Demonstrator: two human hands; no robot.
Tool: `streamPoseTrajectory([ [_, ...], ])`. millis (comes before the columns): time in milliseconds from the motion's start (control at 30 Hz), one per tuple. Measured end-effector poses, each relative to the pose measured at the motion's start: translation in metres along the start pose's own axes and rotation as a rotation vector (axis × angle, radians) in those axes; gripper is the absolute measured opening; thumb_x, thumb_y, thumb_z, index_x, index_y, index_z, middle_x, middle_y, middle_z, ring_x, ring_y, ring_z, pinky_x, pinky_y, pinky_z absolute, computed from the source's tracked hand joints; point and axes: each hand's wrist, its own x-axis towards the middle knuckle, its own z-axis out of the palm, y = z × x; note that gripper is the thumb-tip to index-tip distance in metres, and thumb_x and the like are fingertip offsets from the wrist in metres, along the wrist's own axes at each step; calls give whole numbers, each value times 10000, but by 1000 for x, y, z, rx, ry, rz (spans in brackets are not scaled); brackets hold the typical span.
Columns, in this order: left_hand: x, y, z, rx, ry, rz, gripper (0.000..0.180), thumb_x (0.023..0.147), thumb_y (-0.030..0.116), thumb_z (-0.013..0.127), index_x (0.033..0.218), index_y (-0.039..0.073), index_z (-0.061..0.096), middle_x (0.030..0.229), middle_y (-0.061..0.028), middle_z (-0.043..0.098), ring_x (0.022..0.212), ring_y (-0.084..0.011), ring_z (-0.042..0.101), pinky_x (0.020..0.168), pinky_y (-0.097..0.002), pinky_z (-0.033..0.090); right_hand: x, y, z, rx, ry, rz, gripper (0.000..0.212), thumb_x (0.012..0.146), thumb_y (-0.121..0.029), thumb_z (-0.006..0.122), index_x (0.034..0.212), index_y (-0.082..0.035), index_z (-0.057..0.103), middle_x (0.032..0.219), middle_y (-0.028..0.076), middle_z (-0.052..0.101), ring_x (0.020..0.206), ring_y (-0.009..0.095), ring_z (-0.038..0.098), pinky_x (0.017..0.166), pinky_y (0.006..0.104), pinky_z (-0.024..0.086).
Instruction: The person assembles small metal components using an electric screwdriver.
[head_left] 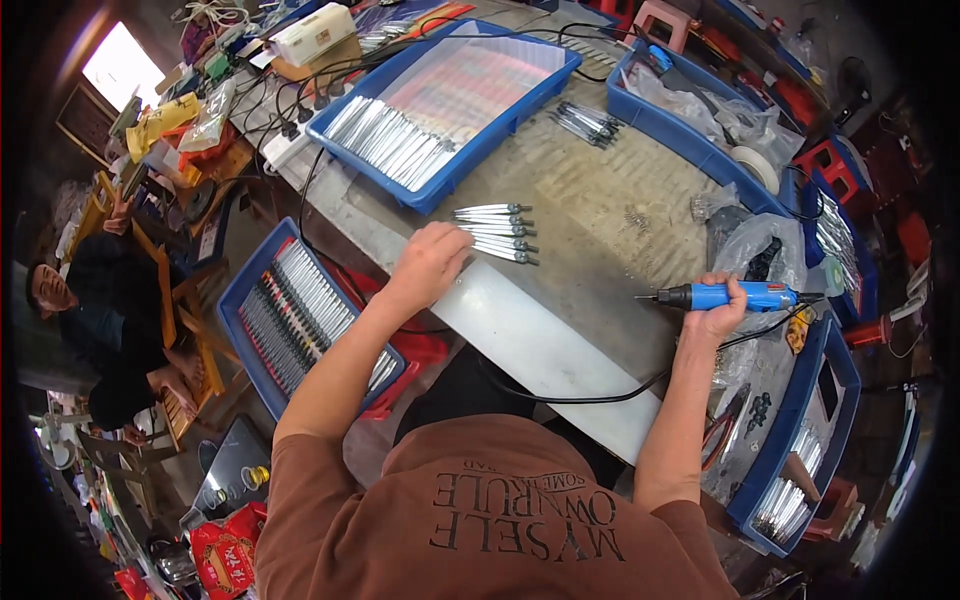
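Note:
My right hand (717, 312) is wrapped around a blue electric screwdriver (765, 296). The tool lies level, its thin bit pointing left over the table, and a black cord runs from its rear end. My left hand (432, 262), fingers bent and closed, is at the left ends of a fanned row of slim silver rods (495, 232) with dark tips pointing right. Its fingers hide some of the rod ends. A white board (545, 335) lies along the table's near edge, just below that hand.
A blue tray (430, 190) of silver rods stands beyond my left hand; another blue tray (235, 300) sits lower left. A bundle of rods (585, 124) lies farther back. Blue bins (840, 420) line the right side. Small screws (640, 222) are scattered mid-table. Another person (110, 310) sits at left.

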Motion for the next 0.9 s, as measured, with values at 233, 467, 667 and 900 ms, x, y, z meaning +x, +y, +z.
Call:
streamPoseTrajectory([
  [233,24,8,32,133,-259,31,139,683,116,620,799,72,558,794,-56,557,802,-242,527,692,-357,409,-2,1,5,10,32,-31,242,676,-93,522,894,-73,418,666,65,473,576,201,480,580,331,403],
  [467,30,8,37,170,-319,-58,111,685,171,613,775,117,580,783,-15,578,816,-207,531,721,-366,381,-2,2,5,-9,21,-34,230,677,-98,524,885,-78,429,662,61,473,581,198,484,588,339,404],
  [667,34,8,38,123,-358,-74,116,689,194,611,775,119,592,782,-5,591,814,-204,535,738,-363,363,-3,1,5,-4,14,-31,233,678,-98,523,891,-81,431,665,60,473,587,197,484,587,337,406],
  [900,31,13,38,82,-336,-110,134,688,191,622,799,123,594,785,-6,593,827,-206,536,748,-362,361,-3,1,5,2,27,-30,232,677,-89,520,890,-81,429,666,61,476,582,196,484,580,336,406],
])
